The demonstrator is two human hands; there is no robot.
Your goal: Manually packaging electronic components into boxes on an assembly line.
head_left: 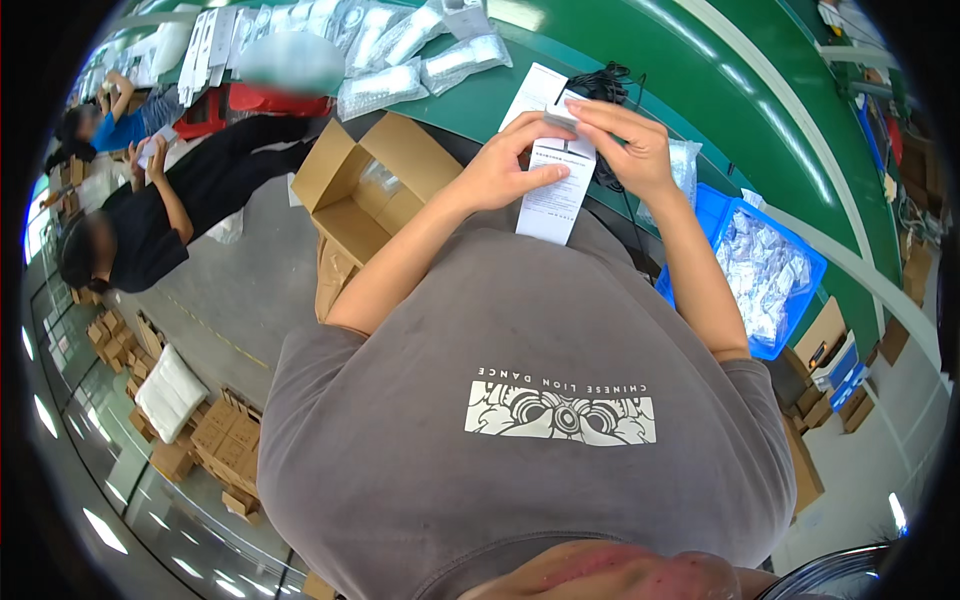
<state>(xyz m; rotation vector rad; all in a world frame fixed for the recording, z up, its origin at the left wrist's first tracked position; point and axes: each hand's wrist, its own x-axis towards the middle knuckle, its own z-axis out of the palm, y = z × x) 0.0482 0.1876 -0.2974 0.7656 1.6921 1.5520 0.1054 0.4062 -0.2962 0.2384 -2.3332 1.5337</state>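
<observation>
White, narrow, printed cardboard box (pixel 548 205) held before the chest, at the near edge of the green table (pixel 665 52). Left hand (pixel 508 165): fingers grasping the box, thumb on its printed face. Right hand (pixel 632 142): fingers bent at its far end; cannot tell what they pinch. Black coiled cable (pixel 606 78) just beyond; open brown cardboard carton (pixel 345 175) left; blue plastic bin (pixel 712 212) right, holding clear plastic packets (pixel 762 268).
</observation>
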